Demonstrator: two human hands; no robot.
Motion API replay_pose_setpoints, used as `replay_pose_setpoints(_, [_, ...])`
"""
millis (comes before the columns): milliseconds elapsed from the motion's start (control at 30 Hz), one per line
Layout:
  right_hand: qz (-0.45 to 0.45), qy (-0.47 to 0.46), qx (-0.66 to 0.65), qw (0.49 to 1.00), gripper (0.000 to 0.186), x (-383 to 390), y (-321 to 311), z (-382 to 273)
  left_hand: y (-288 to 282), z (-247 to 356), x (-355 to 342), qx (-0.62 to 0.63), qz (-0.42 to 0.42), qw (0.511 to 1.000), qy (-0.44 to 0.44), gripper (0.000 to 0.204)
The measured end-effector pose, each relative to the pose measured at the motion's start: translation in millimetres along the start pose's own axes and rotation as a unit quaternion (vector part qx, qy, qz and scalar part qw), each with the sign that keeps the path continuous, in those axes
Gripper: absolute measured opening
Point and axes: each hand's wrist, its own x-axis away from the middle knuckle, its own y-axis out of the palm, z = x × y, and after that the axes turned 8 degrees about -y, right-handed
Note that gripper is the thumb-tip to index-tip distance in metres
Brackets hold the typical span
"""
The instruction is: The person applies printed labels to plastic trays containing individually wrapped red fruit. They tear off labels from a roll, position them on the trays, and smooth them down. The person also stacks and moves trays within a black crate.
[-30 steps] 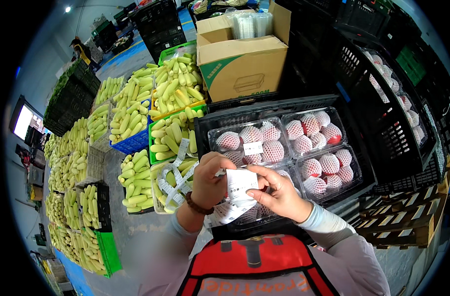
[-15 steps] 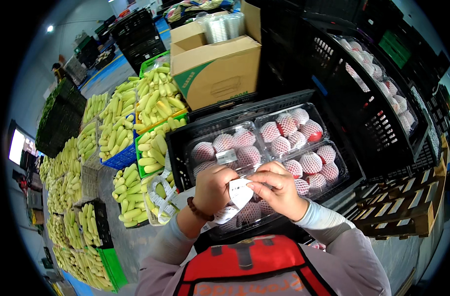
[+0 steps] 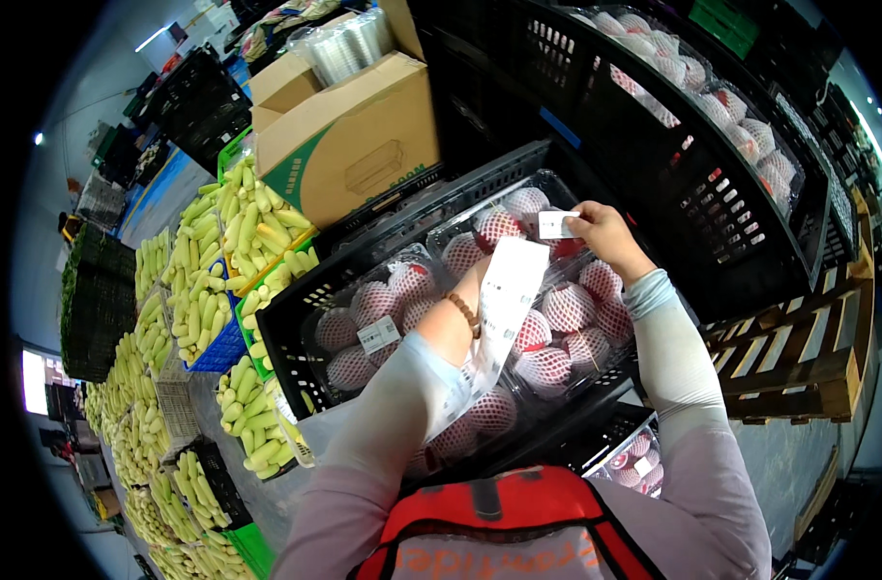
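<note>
My left hand (image 3: 468, 283) holds a long white strip of printed labels (image 3: 508, 288), which covers its fingers. My right hand (image 3: 602, 235) pinches a small white label (image 3: 555, 224) over the back right clear clamshell box of round fruit in foam nets (image 3: 499, 224). Several such boxes sit in a black crate (image 3: 288, 338). The left box (image 3: 354, 362) bears a white label (image 3: 377, 333); at the right is another box (image 3: 567, 310), and the front one (image 3: 489, 411) is partly under my left arm and the strip.
A cardboard carton (image 3: 349, 155) with plastic containers (image 3: 339, 48) stands behind the crate. Crates of pale green oblong vegetables (image 3: 190, 309) fill the left. Tall black crates (image 3: 692, 169) with more boxed fruit and a wooden pallet (image 3: 789, 372) are at the right. A person (image 3: 72, 225) is far left.
My hands have parted: the right moved up and right with a single label, the left rose with the strip toward the back boxes. The view has turned, shifting the surroundings.
</note>
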Motion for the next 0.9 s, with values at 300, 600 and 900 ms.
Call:
replay_pose_setpoints(300, [-0.125, -0.09, 0.155, 0.976, 0.024, -16.9, 48.5, -6.7, -11.4, -8.1, 14.8, 0.033, -0.097, 0.994, 0.041, 0.028])
replay_pose_setpoints(600, [-0.036, -0.122, 0.387, 0.913, 0.053, 4.5, 64.4, -42.2, -7.9, -12.3, 66.7, -0.487, 0.181, 0.762, 0.387, 0.011])
replay_pose_setpoints(900, [-0.365, 0.007, -0.396, 0.842, 0.028, 130.8, 117.7, -154.8, 19.3, -0.8, 202.3, -0.642, 0.327, 0.314, 0.618, 0.021])
